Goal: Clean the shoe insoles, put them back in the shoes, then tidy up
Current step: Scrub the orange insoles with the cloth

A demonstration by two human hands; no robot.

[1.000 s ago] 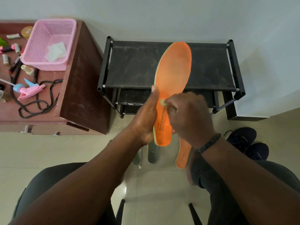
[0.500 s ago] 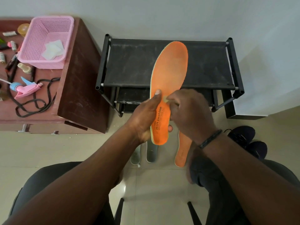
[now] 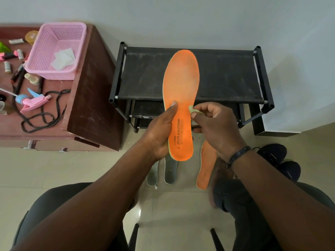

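Observation:
My left hand (image 3: 159, 133) grips the heel half of an orange insole (image 3: 181, 84) and holds it upright over the shoe rack, thumb pressed on its face. My right hand (image 3: 215, 127) pinches a small pale green wad (image 3: 193, 109) at the insole's right edge. A second orange insole (image 3: 205, 165) lies on the floor below, beside two grey insoles (image 3: 170, 171). Dark shoes (image 3: 279, 160) sit on the floor to the right, partly hidden by my right arm.
A black two-tier shoe rack (image 3: 226, 77) stands against the wall ahead. At left a brown table (image 3: 90, 109) carries a pink basket (image 3: 58, 49) with white wipes, a pink spray head (image 3: 32, 102), black cord and small bottles. My knees and chair legs fill the bottom.
My right hand has slid off the insole's face to its right edge, uncovering the printed heel text. The insole has tilted slightly more upright in my left hand.

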